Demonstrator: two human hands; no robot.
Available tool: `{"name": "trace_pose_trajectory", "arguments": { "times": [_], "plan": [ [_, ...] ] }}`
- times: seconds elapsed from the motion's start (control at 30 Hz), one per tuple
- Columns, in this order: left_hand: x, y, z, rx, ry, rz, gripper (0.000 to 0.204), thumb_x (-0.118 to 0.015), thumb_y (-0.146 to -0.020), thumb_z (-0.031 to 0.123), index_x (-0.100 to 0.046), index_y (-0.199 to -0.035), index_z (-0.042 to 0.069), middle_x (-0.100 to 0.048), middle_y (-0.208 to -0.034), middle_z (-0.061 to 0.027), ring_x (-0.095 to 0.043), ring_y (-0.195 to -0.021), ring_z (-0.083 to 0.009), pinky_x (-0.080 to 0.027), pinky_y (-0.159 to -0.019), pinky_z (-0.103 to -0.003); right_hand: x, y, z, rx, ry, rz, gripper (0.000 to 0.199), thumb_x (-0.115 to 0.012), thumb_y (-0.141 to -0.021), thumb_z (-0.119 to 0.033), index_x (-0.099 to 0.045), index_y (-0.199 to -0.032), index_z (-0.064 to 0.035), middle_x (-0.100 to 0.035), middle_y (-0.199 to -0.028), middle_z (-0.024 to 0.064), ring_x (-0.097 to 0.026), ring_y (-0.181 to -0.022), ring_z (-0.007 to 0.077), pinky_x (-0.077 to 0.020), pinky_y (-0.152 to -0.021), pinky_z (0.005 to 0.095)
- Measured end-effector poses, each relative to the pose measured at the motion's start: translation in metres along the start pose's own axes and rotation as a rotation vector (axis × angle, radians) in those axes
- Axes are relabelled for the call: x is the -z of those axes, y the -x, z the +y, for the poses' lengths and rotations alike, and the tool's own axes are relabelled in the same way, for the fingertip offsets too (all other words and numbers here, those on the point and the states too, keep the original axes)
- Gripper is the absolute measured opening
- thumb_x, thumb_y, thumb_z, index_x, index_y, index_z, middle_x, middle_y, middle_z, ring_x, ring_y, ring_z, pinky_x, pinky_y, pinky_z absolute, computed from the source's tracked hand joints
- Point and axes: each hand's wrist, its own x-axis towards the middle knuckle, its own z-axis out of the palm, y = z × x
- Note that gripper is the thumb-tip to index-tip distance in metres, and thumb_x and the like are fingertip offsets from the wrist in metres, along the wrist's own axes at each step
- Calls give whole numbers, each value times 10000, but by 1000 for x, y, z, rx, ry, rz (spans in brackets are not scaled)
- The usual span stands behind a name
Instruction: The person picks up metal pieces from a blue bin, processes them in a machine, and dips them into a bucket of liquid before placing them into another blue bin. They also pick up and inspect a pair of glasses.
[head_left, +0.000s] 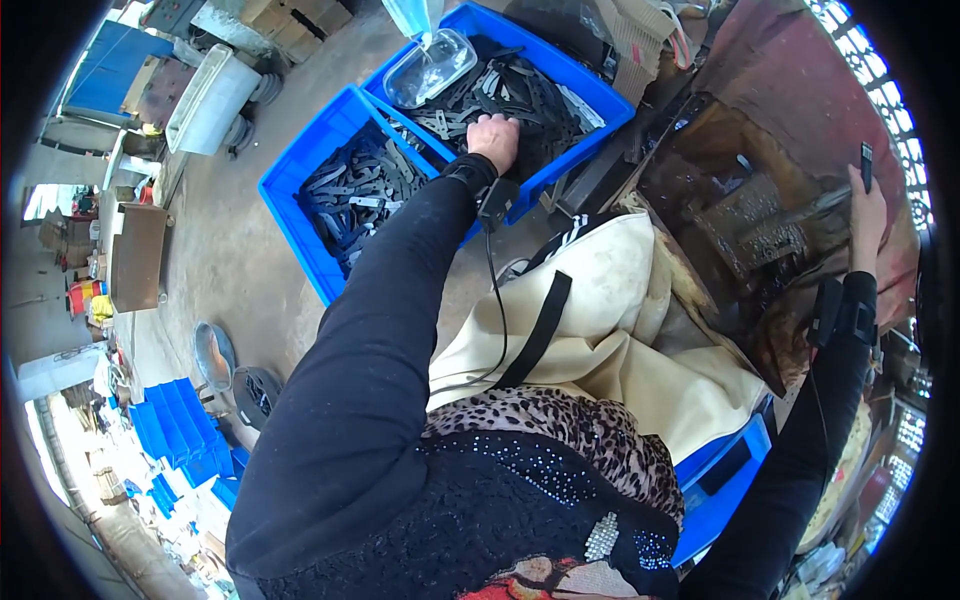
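Observation:
My left hand (497,140) reaches down into a blue bin (611,123) heaped with dark flat metal strips (540,97). Its knuckles face up and its fingers curl under, closed; whatever they hold is hidden. Far to the right, my right hand (868,215) pinches a short dark flat metal piece (866,165) that points upward. It is held beside a dark, oily work area (690,165) with a perforated metal block (755,240) in it. A second blue bin (283,215), left of the first, holds more flat strips (368,180).
A clear plastic tub (430,70) sits in the far bin's corner. A cream apron (600,300) covers my lap, and a cable (497,290) hangs from my left wrist. Blue stacked bins (185,430), a basin (213,355) and a white tub (210,103) stand leftward.

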Motion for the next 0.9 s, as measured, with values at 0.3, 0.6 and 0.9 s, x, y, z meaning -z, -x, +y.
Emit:
{"name": "trace_pose_trajectory", "arguments": {
  "times": [0.3, 0.6, 0.9],
  "plan": [
    [3, -9, 0, -94, 51, -92, 190, -521, -872, 134, -671, -952, 48, -698, -966, -147, -678, -923, -316, -548, -772, -421, 1, 6, -11, 7, -32, 21, 472, -584, -889, -486, -683, -1084, -68, -683, -891, 180, -656, -865, 303, -463, -782, 374],
    [34, -12, 0, 125, 823, 75, 275, -522, -871, 159, -635, -1090, 38, -671, -856, -200, -642, -762, -353, -521, -687, -456, 6, 25, -42, -83, -1, 32, 448, -565, -881, -478, -679, -1042, -76, -674, -949, 211, -627, -959, 391, -474, -802, 458],
    [164, 32, 131, -289, 1580, -309, 451, -380, -918, -38, -518, -1332, 77, -617, -1062, -83, -585, -607, -91, -551, -562, -239, 20, 48, -66, -17, -4, 72, 380, -586, -887, -405, -654, -1013, -53, -674, -924, 224, -625, -939, 418, -475, -805, 498]
  ]
}}
